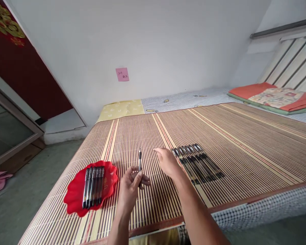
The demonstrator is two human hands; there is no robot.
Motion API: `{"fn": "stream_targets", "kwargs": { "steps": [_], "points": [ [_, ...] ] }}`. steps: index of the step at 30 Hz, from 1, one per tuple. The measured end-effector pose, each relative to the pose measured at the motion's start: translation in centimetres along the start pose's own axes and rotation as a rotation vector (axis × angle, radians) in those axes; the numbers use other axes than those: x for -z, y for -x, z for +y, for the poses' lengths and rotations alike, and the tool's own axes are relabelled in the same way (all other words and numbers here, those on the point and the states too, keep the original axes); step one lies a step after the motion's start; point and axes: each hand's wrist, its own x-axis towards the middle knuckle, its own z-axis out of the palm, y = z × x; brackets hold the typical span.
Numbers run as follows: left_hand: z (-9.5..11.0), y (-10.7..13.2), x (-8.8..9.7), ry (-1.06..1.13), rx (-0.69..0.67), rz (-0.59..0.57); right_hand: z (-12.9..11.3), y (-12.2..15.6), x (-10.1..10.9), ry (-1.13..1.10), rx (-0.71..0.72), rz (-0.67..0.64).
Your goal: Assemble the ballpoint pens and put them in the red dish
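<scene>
My left hand [134, 180] is closed around a slim pen [140, 159], held upright over the mat with its pale narrow tip and dark grip section pointing up. My right hand [165, 161] hovers to the right of the pen, apart from it. Its thumb and fingers come together toward the left; whether anything small sits between them is hidden. Just beyond that wrist, several black-and-clear pens [197, 163] lie side by side in a slanted row. On the left, a red scalloped plate [75, 185] bears several more pens [94, 185] with black ends, laid parallel.
A striped bamboo mat [132, 136] covers the bed. Folded orange and floral bedding [275, 97] lies at the back right beside a slatted headboard [293, 64]. A pink note [122, 74] is stuck on the white wall. Grey floor [51, 170] shows past the bed's left edge.
</scene>
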Motion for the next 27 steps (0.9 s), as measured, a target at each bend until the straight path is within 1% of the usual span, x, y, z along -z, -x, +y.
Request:
{"fn": "stream_targets", "kwargs": {
  "steps": [4, 6, 8, 10, 13, 17, 20, 23, 27],
  "points": [
    [-0.1, 0.1, -0.1, -0.02, 0.003, -0.01, 3.6, -1.0, 2.3, 0.248, -0.178, 0.062],
    [-0.2, 0.1, -0.2, -0.012, 0.001, -0.017, 4.8, -1.2, 2.9, 0.343, -0.238, 0.057],
    [-0.2, 0.1, -0.2, -0.003, 0.001, -0.026, 5.4, -1.2, 3.0, 0.402, -0.268, 0.042],
    [-0.1, 0.2, -0.2, -0.004, 0.004, -0.029, 5.6, -1.2, 2.9, 0.426, -0.271, 0.025],
    [0.1, 0.2, -0.1, -0.006, 0.005, -0.021, 5.6, -1.2, 2.7, 0.396, -0.23, 0.002],
    [0.2, 0.2, -0.2, 0.016, 0.001, -0.029, 5.4, -1.3, 2.5, 0.336, -0.176, 0.028],
    [0.0, 0.1, -0.3, 0.028, 0.002, -0.029, 5.1, -1.3, 1.8, 0.336, -0.188, 0.05],
    [0.0, 0.1, -0.3, 0.038, 0.003, -0.008, 4.7, -1.1, 0.2, 0.337, -0.201, 0.026],
    [0.5, 0.2, -0.3, 0.035, -0.002, 0.002, 4.4, -0.8, -1.8, 0.308, -0.201, -0.008]
  ]
}}
